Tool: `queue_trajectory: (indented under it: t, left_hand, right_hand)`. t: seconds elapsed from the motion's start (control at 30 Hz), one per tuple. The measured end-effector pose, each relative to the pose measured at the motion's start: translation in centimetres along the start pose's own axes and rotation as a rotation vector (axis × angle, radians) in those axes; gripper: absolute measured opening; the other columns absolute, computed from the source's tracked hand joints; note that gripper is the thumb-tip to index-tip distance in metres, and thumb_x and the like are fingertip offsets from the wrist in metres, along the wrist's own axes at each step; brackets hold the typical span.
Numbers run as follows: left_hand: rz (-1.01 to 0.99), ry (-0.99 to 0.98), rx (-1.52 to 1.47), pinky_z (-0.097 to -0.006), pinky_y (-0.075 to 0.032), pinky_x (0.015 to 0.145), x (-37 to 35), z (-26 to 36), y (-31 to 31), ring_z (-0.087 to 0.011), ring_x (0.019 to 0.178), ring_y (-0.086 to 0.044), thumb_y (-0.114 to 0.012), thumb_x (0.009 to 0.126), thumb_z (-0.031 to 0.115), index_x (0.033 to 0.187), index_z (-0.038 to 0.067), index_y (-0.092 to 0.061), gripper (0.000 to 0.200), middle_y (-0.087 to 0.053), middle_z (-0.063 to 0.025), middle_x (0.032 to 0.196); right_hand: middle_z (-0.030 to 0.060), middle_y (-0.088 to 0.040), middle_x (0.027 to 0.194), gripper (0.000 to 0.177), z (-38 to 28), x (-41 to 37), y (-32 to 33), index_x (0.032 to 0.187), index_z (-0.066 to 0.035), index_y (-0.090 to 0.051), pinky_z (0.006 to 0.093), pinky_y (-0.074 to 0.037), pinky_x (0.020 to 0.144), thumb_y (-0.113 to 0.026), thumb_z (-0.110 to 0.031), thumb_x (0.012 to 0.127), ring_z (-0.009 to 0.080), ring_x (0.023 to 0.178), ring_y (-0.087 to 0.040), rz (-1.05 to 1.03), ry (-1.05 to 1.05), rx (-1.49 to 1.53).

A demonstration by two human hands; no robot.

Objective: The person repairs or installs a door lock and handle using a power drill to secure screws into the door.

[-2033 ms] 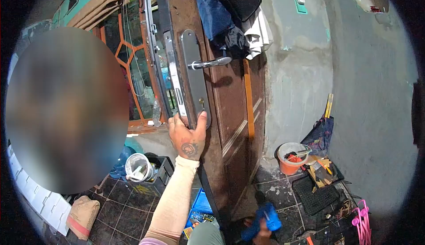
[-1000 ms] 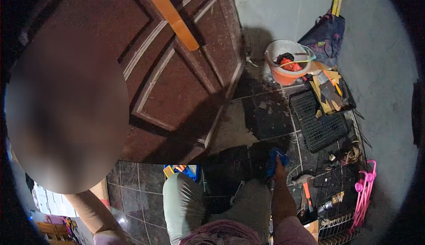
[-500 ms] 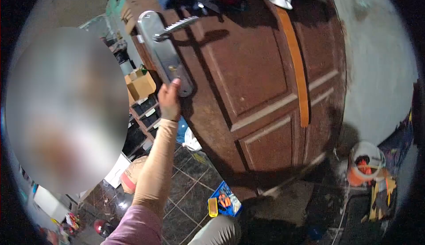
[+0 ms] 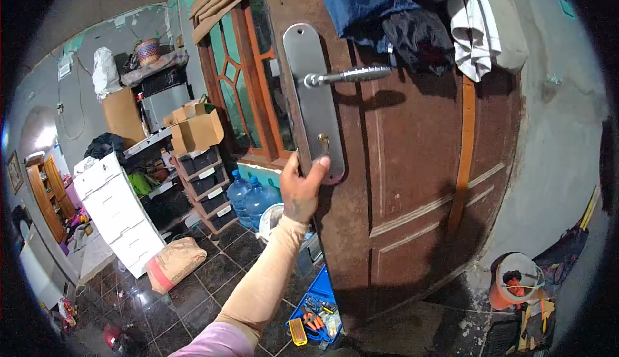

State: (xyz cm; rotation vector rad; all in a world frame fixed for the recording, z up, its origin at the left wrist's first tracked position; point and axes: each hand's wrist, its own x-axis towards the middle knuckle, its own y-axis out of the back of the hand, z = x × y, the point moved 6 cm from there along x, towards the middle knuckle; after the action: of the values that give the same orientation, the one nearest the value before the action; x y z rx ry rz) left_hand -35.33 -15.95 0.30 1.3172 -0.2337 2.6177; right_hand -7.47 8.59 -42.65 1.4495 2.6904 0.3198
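Observation:
My left hand grips the free edge of a brown panelled wooden door. The thumb presses on the near face, at the lower end of a metal lock plate; the other fingers wrap round the edge and are mostly hidden. Above the thumb sits a brass-coloured keyhole cylinder, and higher up a lever handle points right. Blue, black and white clothes hang over the upper door, with an orange strap below them. My right hand is out of view.
An open blue tool case with pliers and small tools lies on the dark tiles below the door. Water jugs, a drawer rack, a white cabinet and a brown bag stand left. A bucket stands right.
The view has turned left and levelled, so the door appears further right and more of the room shows. My left hand keeps its grip on the door edge.

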Motion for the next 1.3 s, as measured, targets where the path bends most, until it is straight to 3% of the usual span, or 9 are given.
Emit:
queue_trajectory:
  t: [0.17, 0.27, 0.43, 0.53, 0.6, 0.8, 0.93, 0.97, 1.3]
  left_hand:
    - [0.129, 0.02, -0.062, -0.0291, -0.05, 0.085, -1.2, 1.0, 0.1, -0.0167, 0.091, -0.064, -0.082, 0.079, 0.019, 0.12, -0.004, -0.06, 0.052, -0.068, -0.0083, 0.105]
    - [0.171, -0.193, 0.234, -0.0259, -0.05, 0.085, -1.6, 1.7, 0.5, -0.0132, 0.096, -0.062, -0.079, 0.083, 0.013, 0.124, -0.006, -0.057, 0.05, -0.064, -0.0072, 0.112]
    - [0.302, -0.238, 0.422, -0.0309, -0.051, 0.083, -3.0, 3.9, 0.7, -0.0201, 0.094, -0.062, -0.085, 0.077, 0.018, 0.128, -0.005, -0.056, 0.063, -0.06, -0.0094, 0.107]
    - [0.337, -0.37, 0.414, -0.0317, -0.051, 0.085, -4.6, 5.6, 1.6, -0.0201, 0.095, -0.061, -0.086, 0.076, 0.018, 0.129, -0.004, -0.056, 0.065, -0.059, -0.0103, 0.111]
    - [0.371, -0.366, 0.411, -0.0307, -0.05, 0.087, -6.8, 7.0, 2.5, -0.0193, 0.099, -0.061, -0.074, 0.087, 0.011, 0.128, -0.004, -0.057, 0.047, -0.06, -0.0121, 0.113]
    - [0.022, -0.019, 0.299, -0.0277, -0.052, 0.08, -13.9, 11.3, -1.3, -0.0166, 0.084, -0.068, -0.061, 0.095, 0.006, 0.108, -0.006, -0.068, 0.019, -0.073, -0.0121, 0.092]
    - [0.001, -0.16, 0.461, -0.0297, -0.055, 0.077, -14.4, 11.7, -3.6, -0.0211, 0.087, -0.073, -0.071, 0.085, 0.003, 0.113, -0.004, -0.066, 0.029, -0.073, -0.0166, 0.095]
    - [0.014, -0.174, 0.491, -0.0363, -0.056, 0.075, -14.1, 12.0, -4.0, -0.0333, 0.086, -0.073, -0.073, 0.083, 0.007, 0.114, 0.002, -0.066, 0.032, -0.072, -0.0196, 0.095]
    - [-0.151, -0.313, 0.678, -0.0366, -0.057, 0.077, -13.0, 10.7, -2.7, -0.0315, 0.093, -0.073, -0.08, 0.077, 0.011, 0.124, 0.002, -0.054, 0.054, -0.071, -0.0177, 0.101]
  right_hand:
    - [0.0102, -0.066, 0.105, 0.026, -12.7, 2.6, -0.4, 0.115, 0.001, -0.06, 0.0359, -0.052, 0.087, -0.064, -0.013, 0.094, 0.0217, 0.098, -0.064, -0.094, 0.308, 0.054]
    - [0.01, -0.066, 0.104, 0.024, -21.5, 3.9, -1.1, 0.115, 0.001, -0.06, 0.0353, -0.052, 0.087, -0.064, -0.011, 0.094, 0.0213, 0.098, -0.064, -0.211, 0.517, 0.16]
    - [0.0135, -0.069, 0.108, 0.032, -31.9, -0.9, -2.9, 0.118, 0.002, -0.061, 0.0335, -0.051, 0.093, -0.067, -0.012, 0.091, 0.0196, 0.102, -0.065, -0.408, 0.817, 0.35]
    - [0.0159, -0.069, 0.107, 0.032, -32.5, -3.0, -3.7, 0.119, 0.004, -0.06, 0.0336, -0.051, 0.093, -0.066, -0.009, 0.09, 0.0212, 0.106, -0.065, -0.539, 0.568, 0.348]
    - [0.0148, -0.069, 0.104, 0.025, -33.1, -4.0, -2.9, 0.114, 0.007, -0.061, 0.0309, -0.056, 0.082, -0.064, -0.006, 0.094, 0.0184, 0.092, -0.068, -0.536, 0.643, 0.387]
    - [0.0129, -0.069, 0.102, 0.02, -35.1, -6.0, -1.5, 0.111, 0.006, -0.064, 0.0298, -0.057, 0.076, -0.064, -0.004, 0.093, 0.0165, 0.085, -0.068, -0.615, 0.594, 0.66]
    - [0.0085, -0.068, 0.096, 0.018, -38.1, -5.2, -2.9, 0.108, 0.005, -0.066, 0.0256, -0.053, 0.077, -0.067, -0.004, 0.092, 0.0108, 0.087, -0.064, -0.606, 0.649, 0.698]
    - [0.0077, -0.068, 0.094, 0.017, -38.8, -5.2, -3.1, 0.106, 0.004, -0.066, 0.0248, -0.052, 0.078, -0.067, -0.004, 0.092, 0.0098, 0.086, -0.064, -0.583, 0.678, 0.659]
    - [0.0008, -0.067, 0.084, 0.006, -38.0, -2.1, -7.8, 0.088, 0.002, -0.064, 0.0229, -0.049, 0.067, -0.066, -0.004, 0.088, 0.0049, 0.078, -0.06, -0.533, 0.578, 0.572]
